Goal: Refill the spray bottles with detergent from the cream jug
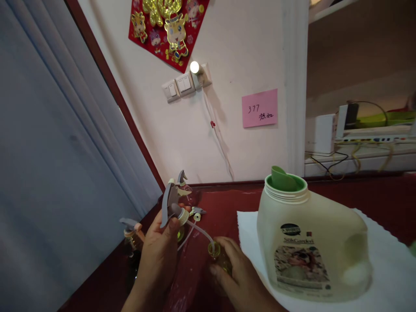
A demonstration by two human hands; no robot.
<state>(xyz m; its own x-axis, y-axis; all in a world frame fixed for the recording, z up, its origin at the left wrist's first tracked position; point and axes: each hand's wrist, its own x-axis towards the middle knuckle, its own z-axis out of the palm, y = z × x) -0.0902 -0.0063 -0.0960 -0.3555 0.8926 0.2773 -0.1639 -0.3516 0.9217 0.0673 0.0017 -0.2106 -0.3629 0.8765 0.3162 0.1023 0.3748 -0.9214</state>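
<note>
My left hand [162, 249] is closed around a grey and cream trigger spray head [175, 211], held tilted above the table. From its collar a clear dip tube [199, 228] curves to the right, and its end is at the mouth of a small yellow-green bottle [214, 250]. Around that bottle my right hand [235, 271] is closed, with much of the bottle hidden by the fingers. A second loose spray head [196, 212] with its tube lies on the table just behind my hands.
A large white jug [302, 251] with a green scoop [283, 180] in its neck stands on white paper [385, 247] at the right. Spray bottles stand at the left [131, 238] and by the wall [186, 190]. A blue curtain [65, 143] hangs at left.
</note>
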